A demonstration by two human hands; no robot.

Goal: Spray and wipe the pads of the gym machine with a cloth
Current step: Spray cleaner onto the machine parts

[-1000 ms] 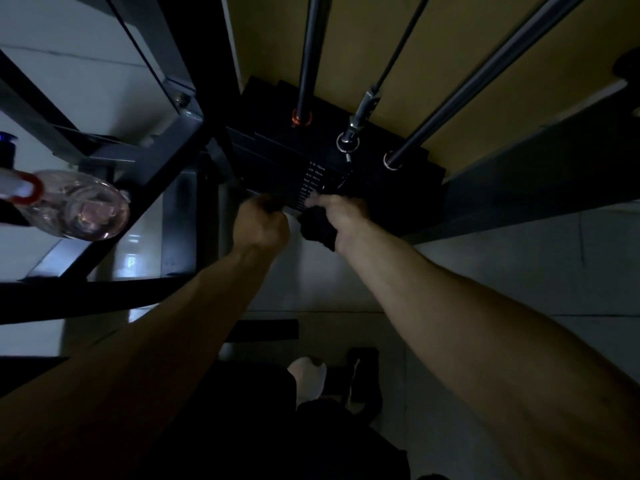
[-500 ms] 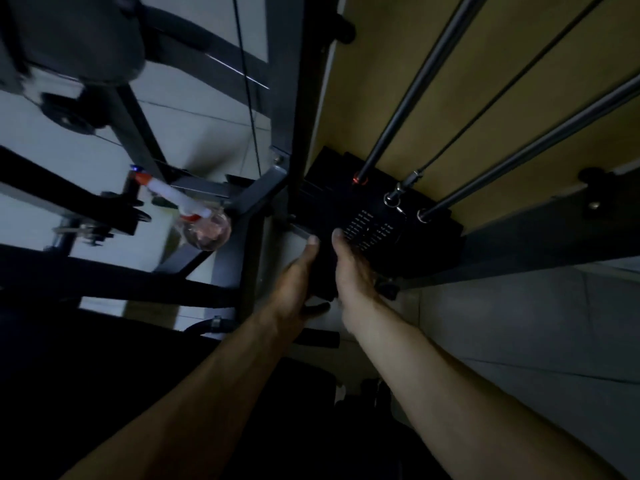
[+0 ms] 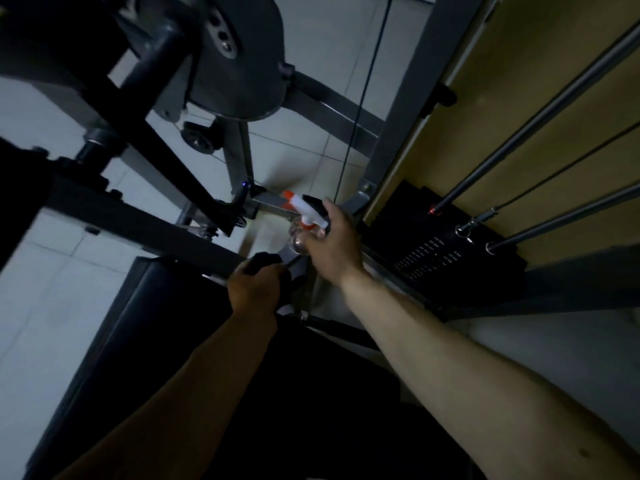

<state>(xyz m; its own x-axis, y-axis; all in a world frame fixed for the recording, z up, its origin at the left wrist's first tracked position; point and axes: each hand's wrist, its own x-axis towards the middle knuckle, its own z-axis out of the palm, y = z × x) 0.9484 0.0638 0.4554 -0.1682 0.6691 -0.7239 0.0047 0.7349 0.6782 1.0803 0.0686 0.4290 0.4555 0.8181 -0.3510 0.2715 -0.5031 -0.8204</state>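
GYM CLEAN-UP: A person's right hand (image 3: 332,240) is gripping a clear spray bottle (image 3: 300,235) by the neck, just under its white-and-orange trigger (image 3: 306,210), above the machine's frame. The plastic looks light and probably slick, so the neck is likely the surest hold. The left hand (image 3: 254,289) is clutching a dark cloth (image 3: 265,263), soft and limp, just beside the black seat pad (image 3: 156,306). Frame bars (image 3: 138,225), guide rods (image 3: 519,141) and the weight stack (image 3: 450,258) are crowding the reach.

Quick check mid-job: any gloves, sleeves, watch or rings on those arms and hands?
None visible. The left hand and right hand are ungloved; both forearms are bare to the frame edge; no watch or ring shows in the dim light.
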